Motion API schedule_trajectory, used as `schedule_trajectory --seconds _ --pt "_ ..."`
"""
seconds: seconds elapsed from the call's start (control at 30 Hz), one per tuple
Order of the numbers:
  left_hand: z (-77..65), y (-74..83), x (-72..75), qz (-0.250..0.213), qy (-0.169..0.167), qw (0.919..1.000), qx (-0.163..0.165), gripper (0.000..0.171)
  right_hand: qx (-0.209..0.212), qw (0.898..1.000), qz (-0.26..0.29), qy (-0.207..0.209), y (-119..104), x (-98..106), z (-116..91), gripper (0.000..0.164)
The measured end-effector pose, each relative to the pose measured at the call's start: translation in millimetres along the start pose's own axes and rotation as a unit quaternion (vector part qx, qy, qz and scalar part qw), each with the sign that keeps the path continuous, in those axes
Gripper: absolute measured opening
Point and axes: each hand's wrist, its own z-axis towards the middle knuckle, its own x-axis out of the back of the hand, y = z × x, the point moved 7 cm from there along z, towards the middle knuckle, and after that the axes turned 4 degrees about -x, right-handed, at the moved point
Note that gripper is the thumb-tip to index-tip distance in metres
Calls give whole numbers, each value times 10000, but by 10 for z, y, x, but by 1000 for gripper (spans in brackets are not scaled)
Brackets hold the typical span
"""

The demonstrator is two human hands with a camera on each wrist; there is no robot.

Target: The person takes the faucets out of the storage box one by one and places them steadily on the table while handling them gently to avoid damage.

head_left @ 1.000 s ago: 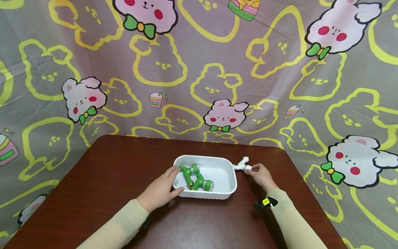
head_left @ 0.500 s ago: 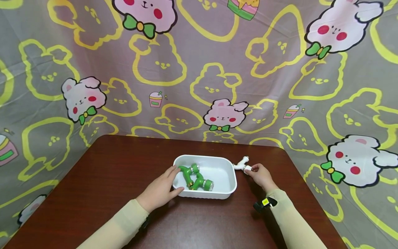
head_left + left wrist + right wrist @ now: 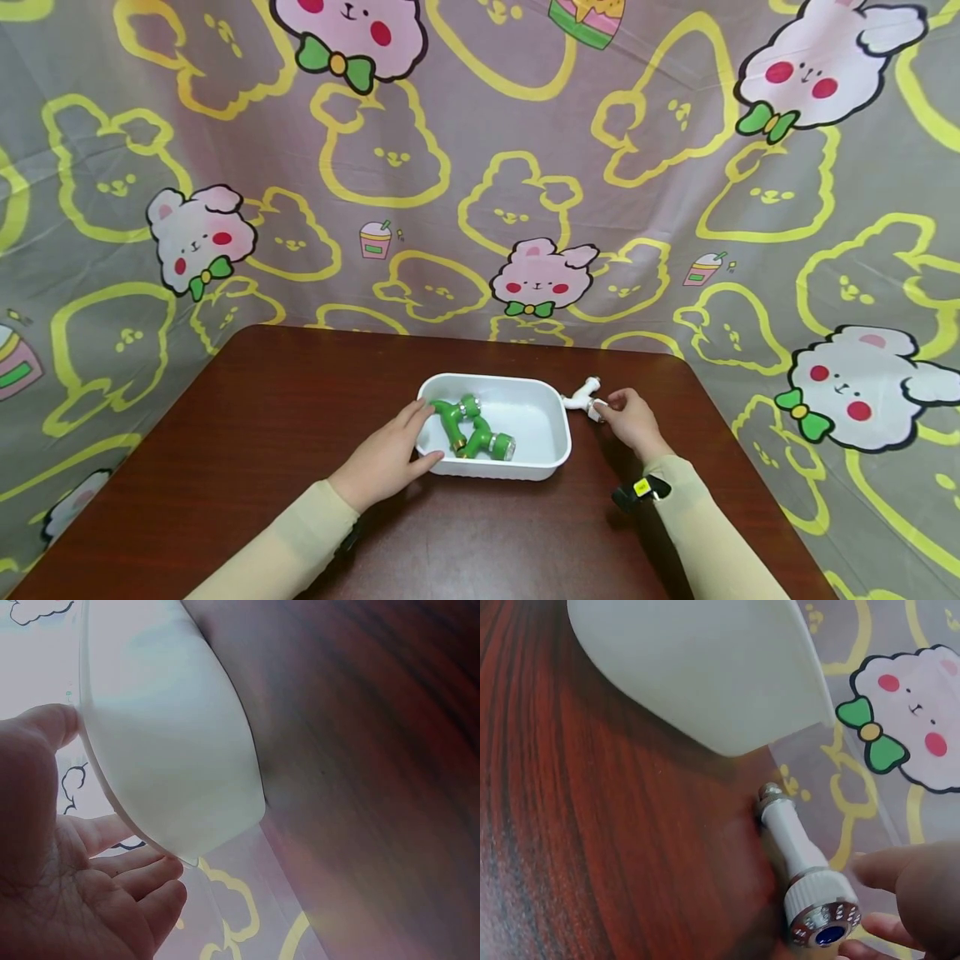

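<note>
My left hand (image 3: 390,458) rests at the left end of a white plastic basin (image 3: 498,475), its thumb at the front rim and its relaxed fingers along the left side. Two green toy-like faucets (image 3: 453,423) with silvery ends lie in the basin's left half. Just right of the basin, a white faucet (image 3: 581,397) lies on the table. Around its knob end the fingers of my right hand (image 3: 633,427) are spread, very close to it. In the right wrist view, the faucet's ribbed knob (image 3: 821,896) has a chrome ring and a blue centre.
A dark reddish-brown wooden table (image 3: 315,383) carries everything. Behind it and along both sides hangs a patterned cloth (image 3: 420,192) with cartoon rabbits and yellow outlines. The basin's outer wall (image 3: 172,750) fills much of the left wrist view.
My right fingers have loosened from the white faucet's knob and drawn slightly back, so more of the knob shows. The left hand, basin and green faucets have stayed in place.
</note>
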Motion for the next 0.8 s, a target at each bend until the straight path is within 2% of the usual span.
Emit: schedule_trajectory --seconds 0.37,0.8 --pt "-9 8 7 21 50 10000 -78 71 764 9935 7 849 -374 190 -154 31" --pt "-8 3 -1 85 32 9999 -118 72 1502 9838 137 964 -853 166 -407 20"
